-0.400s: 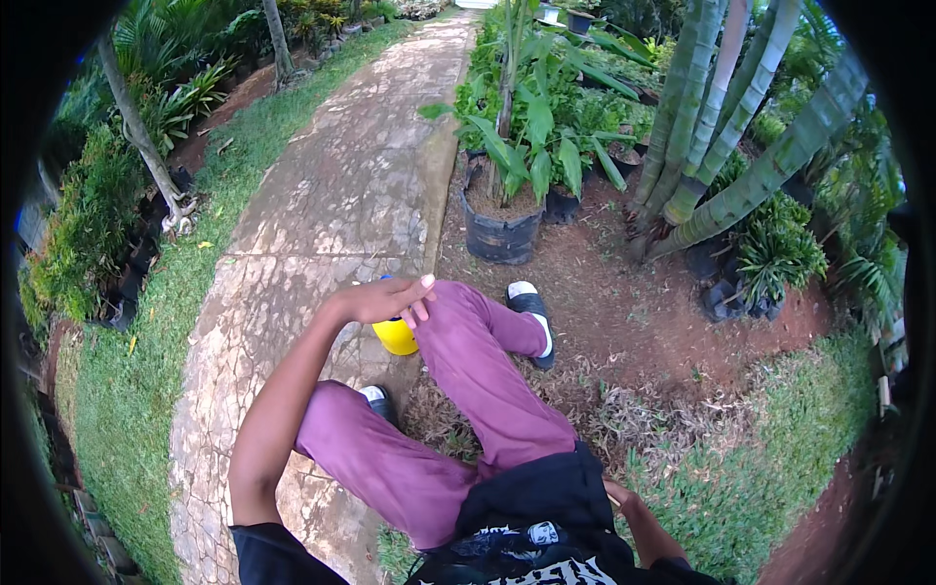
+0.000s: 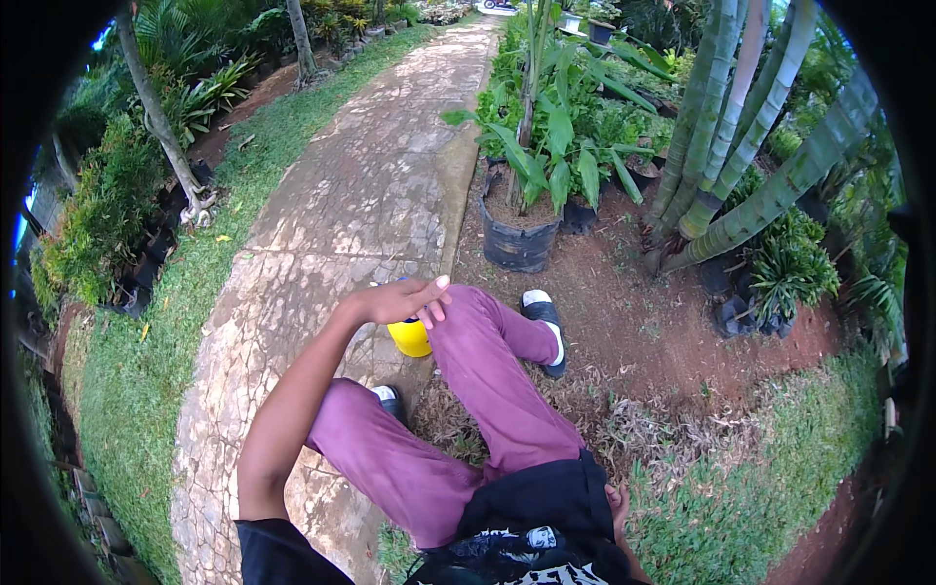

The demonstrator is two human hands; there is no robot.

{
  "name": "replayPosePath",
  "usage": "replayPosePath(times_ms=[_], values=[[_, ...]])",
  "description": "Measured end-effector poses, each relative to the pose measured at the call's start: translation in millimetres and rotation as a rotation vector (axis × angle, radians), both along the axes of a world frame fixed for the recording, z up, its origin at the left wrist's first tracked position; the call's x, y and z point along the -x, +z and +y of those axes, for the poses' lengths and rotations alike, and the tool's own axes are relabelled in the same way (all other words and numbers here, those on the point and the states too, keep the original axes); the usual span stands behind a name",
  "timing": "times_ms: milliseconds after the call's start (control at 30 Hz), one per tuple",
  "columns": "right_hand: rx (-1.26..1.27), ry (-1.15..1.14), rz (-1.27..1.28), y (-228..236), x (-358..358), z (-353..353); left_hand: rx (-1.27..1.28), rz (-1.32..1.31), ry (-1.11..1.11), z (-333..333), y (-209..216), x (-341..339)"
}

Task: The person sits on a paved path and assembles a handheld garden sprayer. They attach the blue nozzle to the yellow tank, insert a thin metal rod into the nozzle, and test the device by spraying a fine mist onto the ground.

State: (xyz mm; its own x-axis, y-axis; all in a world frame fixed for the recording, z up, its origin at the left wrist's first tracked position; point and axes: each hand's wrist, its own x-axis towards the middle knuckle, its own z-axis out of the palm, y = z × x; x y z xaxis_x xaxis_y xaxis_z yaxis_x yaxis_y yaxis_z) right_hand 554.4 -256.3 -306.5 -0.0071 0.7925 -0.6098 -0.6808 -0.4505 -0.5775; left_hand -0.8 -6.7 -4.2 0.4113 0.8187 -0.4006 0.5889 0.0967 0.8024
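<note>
Grip loose: left hand (image 2: 398,301) grasps nothing visible, draped against the purple-trousered knee (image 2: 460,314), mid-frame. Yellow object (image 2: 410,339) just below it in frame, partly hidden. Right hand (image 2: 616,500), lower right, mostly hidden — grip can't tell. Looks like a pause; reaching the object would call for lifting left hand clear.

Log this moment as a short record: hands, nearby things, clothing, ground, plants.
Left hand: at the right knee, fingers loosely extended
Right hand: beside the black shirt, partly hidden
Yellow object: partly hidden behind left hand, kind unclear
Clothing: purple trousers, dark sandals
Ground: path, soil, grass
Plants: leafy plant in black pot; thick green stems at right
</note>
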Motion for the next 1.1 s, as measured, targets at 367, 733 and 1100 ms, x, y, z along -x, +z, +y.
replayPosePath(times_ms=[367,733,1100], values=[[0.068,0.098,0.004,1,55,46,-0.135,-0.232,0.089,11,-9,5],[-0.354,0.339,-0.458,124,102,189,-0.119,-0.117,0.069,14,-6,-1],[-1.304,0.728,-0.787,321,354,370,-0.115,-0.032,0.262,10,-13,29]])
